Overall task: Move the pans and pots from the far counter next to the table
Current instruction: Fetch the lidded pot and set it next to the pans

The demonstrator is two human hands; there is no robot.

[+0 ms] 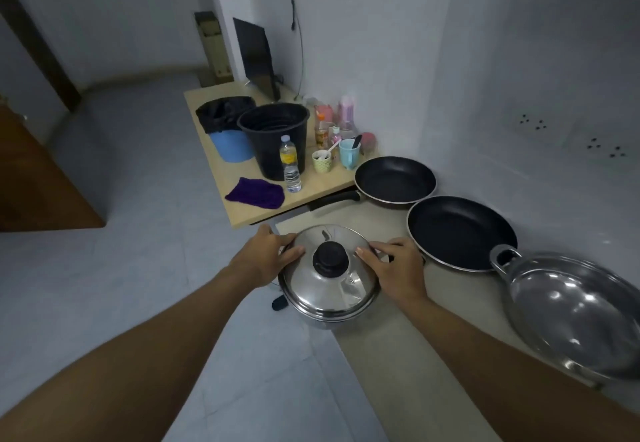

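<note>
A steel pot with a shiny lid (pixel 329 285) and black knob sits at the counter's (pixel 398 348) front edge, partly overhanging the floor. My left hand (pixel 266 258) grips its left side and my right hand (pixel 394 268) grips its right side, thumbs on the lid. Beside it on the counter lie a black frying pan (pixel 457 230), a second black pan (pixel 394 180) with its handle pointing left near the table, and a steel wok (pixel 575 313) at the right.
The wooden table (pixel 242 213) stands just beyond the counter, holding a black bucket (pixel 273 136), a blue bin (pixel 232 145), a water bottle (pixel 290 164), a purple cloth (pixel 256 192), cups and bottles. Grey tiled floor lies to the left.
</note>
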